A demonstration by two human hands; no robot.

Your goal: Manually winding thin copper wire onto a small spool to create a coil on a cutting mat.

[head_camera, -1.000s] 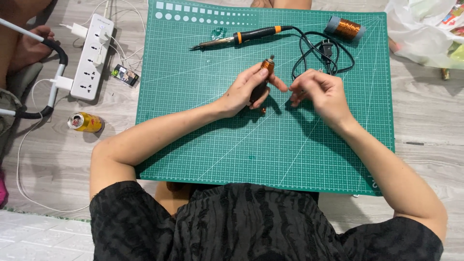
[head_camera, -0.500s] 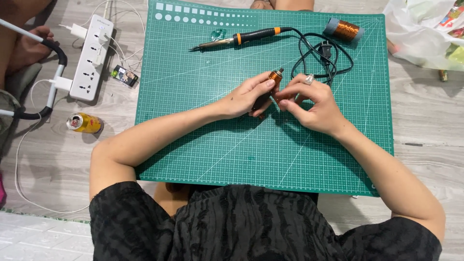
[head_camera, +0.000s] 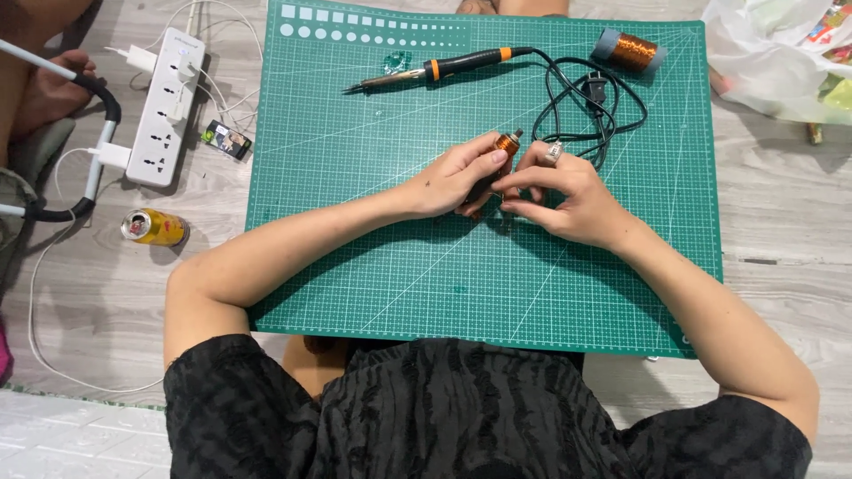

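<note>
Over the green cutting mat [head_camera: 355, 222], the left hand [head_camera: 453, 177] grips a small copper-wound coil [head_camera: 506, 144]; the right hand [head_camera: 559, 195] pinches beside it at three o'clock. A soldering iron [head_camera: 444, 67] lies at twelve o'clock.

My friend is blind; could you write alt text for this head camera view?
A person's left hand and right hand hold a small copper-wound coil over a green cutting mat. Beyond lie a soldering iron and a copper wire spool.

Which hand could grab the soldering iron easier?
Probably the right hand: the left hand grips the copper coil piece, while the right only pinches beside it. The soldering iron lies above both.
</note>
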